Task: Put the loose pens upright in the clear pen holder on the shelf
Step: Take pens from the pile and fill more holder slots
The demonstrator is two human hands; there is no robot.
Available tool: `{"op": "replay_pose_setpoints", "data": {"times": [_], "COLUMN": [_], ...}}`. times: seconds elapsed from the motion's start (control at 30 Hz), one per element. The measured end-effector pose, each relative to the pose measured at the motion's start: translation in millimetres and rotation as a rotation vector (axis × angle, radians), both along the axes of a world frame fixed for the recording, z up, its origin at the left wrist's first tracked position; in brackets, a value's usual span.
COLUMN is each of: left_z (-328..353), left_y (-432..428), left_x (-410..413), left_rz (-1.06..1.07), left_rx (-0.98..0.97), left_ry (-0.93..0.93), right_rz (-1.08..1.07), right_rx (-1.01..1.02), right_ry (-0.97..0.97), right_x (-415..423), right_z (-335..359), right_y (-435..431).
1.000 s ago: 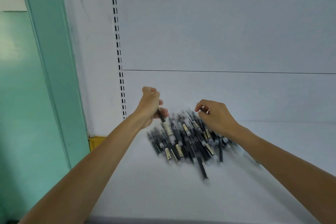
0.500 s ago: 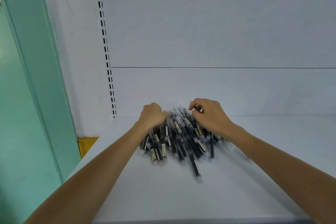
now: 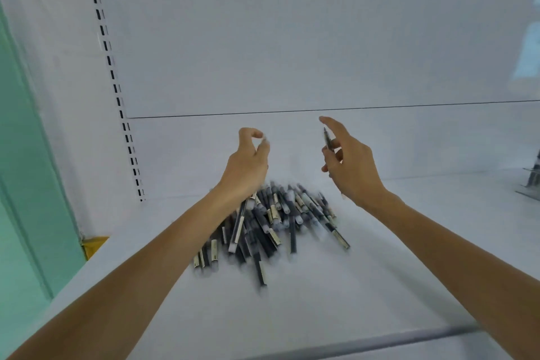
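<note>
A heap of several loose black pens [image 3: 274, 219] with pale labels lies on the white shelf [image 3: 380, 286]. My left hand [image 3: 248, 164] is raised over the left of the heap. Its thumb and forefinger pinch the pale end of a pen [image 3: 238, 225] whose barrel hangs down below the wrist. My right hand [image 3: 350, 166] is lifted over the right of the heap and holds a dark pen [image 3: 327, 140] upright between its fingers, forefinger stretched up. A clear, greyish object [image 3: 531, 184] at the far right edge is cut off by the frame; it may be the holder.
The white back panel [image 3: 292, 38] rises behind the shelf, with a slotted upright [image 3: 117, 90] at its left. A teal wall [image 3: 26, 155] and a yellow piece [image 3: 93, 245] lie left of the shelf. The shelf's front lip [image 3: 380, 342] runs under my arms.
Both hands have risen from the heap, each with a pen. The view has swung right, and a clear object now shows at the right edge.
</note>
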State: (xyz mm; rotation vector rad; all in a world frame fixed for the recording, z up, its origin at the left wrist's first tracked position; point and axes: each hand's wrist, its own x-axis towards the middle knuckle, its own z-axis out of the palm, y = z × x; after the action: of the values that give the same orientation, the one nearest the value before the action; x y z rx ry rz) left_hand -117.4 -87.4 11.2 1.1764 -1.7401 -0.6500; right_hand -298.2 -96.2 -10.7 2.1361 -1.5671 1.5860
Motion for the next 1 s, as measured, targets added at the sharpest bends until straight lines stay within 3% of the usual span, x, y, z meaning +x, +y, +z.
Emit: {"op": "replay_pose_setpoints", "data": {"times": [0.2,0.4,0.67,0.83,1.0], "left_z": [2,-6,-32,-36,-23], "left_y": [28,64,103,106,76], "left_x": [-106,-253,-420,-468,-488], "left_rz": [-0.185,-0.357,-0.532,-0.499,-0.406], "left_rx": [-0.027,0.131,0.268,0.346,0.379], "left_ry": [-0.103,-0.05,0.063,0.137,0.177], "right_rz": [-0.215,-0.382,-0.526,-0.574,-0.439], "right_rx": [0.093,0.248,0.235,0.222,0.165], "right_ry": [-0.049,-0.186,-0.262,-0.365,-0.403], "right_x": [-107,-256,-425,-485,-505], "right_z": [4,0,-14,-17,-27], "right_y": [41,104,200,209,173]}}
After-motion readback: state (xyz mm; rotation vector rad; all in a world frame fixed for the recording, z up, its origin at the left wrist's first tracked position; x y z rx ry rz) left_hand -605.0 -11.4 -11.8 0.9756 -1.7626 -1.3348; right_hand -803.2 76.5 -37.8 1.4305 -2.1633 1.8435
